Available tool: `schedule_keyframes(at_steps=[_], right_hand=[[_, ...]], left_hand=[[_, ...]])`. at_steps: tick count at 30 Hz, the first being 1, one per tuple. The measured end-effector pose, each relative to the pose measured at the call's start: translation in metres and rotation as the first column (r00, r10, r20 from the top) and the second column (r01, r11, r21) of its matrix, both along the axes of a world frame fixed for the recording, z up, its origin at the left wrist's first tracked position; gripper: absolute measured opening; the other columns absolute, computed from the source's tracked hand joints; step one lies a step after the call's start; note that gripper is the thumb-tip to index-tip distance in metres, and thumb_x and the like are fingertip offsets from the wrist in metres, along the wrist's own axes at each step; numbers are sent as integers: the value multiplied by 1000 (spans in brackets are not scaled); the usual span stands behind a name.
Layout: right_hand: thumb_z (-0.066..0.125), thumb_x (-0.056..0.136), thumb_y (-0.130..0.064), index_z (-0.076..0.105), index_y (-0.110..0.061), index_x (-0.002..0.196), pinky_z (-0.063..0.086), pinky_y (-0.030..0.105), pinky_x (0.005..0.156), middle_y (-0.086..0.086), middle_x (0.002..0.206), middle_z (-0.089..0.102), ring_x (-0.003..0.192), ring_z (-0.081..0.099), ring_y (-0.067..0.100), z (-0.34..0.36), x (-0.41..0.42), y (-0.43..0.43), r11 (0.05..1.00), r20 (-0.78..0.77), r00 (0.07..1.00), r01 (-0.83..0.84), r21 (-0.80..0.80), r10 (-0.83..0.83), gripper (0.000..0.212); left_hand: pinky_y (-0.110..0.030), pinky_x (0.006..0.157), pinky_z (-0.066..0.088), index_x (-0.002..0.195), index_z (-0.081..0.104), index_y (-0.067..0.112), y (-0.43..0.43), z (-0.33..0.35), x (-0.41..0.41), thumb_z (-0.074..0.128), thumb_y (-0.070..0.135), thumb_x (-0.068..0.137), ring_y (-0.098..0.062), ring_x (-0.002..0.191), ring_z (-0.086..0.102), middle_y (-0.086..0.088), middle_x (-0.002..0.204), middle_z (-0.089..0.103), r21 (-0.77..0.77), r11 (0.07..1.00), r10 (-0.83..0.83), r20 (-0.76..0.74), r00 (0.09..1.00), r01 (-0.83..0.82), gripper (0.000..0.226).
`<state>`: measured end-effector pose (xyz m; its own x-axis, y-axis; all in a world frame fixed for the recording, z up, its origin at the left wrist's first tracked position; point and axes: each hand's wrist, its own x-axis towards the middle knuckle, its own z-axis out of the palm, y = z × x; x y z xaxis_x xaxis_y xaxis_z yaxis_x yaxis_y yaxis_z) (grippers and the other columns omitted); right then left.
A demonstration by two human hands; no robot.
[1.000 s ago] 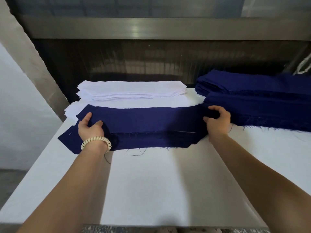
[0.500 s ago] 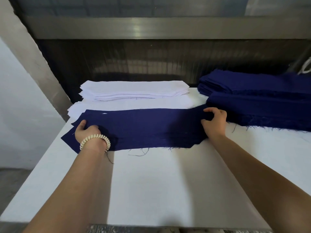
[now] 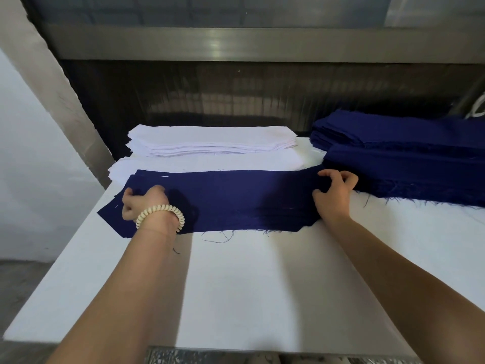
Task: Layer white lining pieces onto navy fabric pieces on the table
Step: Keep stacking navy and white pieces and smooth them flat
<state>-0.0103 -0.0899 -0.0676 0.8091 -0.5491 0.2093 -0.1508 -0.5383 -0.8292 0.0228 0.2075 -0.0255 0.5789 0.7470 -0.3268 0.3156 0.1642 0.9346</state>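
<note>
Clamps curled left hand (image 3: 147, 201) fingers on the long navy fabric piece (image 3: 236, 200). Pinches its right end between right hand (image 3: 336, 193) fingers.

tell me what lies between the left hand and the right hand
In the head view, the navy fabric piece spans the whole stretch, lying flat, with the left hand holding one end and the right hand the other.

Between the left hand (image 3: 143, 200) and the right hand (image 3: 334, 193), the navy piece (image 3: 236, 198) is matt woven cloth, its near edge frayed into loose threads. Beyond the left hand, the white lining stack (image 3: 210, 139) looks thin and smooth. The worktop (image 3: 249, 285) is matt white. The bracelet (image 3: 160, 212) has faintly glossy cream beads.
</note>
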Motion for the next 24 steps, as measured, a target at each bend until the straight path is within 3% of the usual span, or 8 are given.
schedule_keyframes(at_steps=[4,9,16,21,24], right_hand=[[59,78,2,56,-15,116,26,26,100,11,130,29,114,31,27,-1,0,0,990,-17,996,79,-113,-82,42],[58,79,-2,62,-12,112,25,33,99,14,124,40,113,34,33,5,-8,-14,948,53,981,196,-252,-189,35],[54,86,-7,57,-13,122,25,36,100,12,127,44,120,33,31,21,-10,-61,896,-11,991,116,-428,-134,36],[52,94,-26,43,-15,138,26,41,101,12,135,37,122,31,34,28,2,-82,811,-268,954,-51,-583,-132,47],[49,96,-30,44,-16,138,28,42,99,12,136,40,121,33,34,29,10,-88,742,-332,931,-116,-660,-151,45]], left_hand=[[-28,109,25,145,19,14,-27,2,-10,64,14,82,-21,134,32,-3,156,0,-2,1000,26,13,1000,-26,78],[-36,111,28,145,25,12,-83,-6,-30,66,8,80,-24,133,31,-1,156,1,54,988,-147,77,986,144,76],[-40,109,30,140,35,11,-139,-15,-43,64,4,80,-23,132,31,0,155,1,109,932,-357,97,929,346,67],[-40,113,20,139,36,15,-167,-12,-38,63,7,81,-26,131,32,-1,155,5,176,900,-407,15,913,398,65],[-38,116,9,139,36,18,-185,-9,-37,62,7,81,-24,133,27,-1,154,7,203,886,-428,7,904,417,64]])
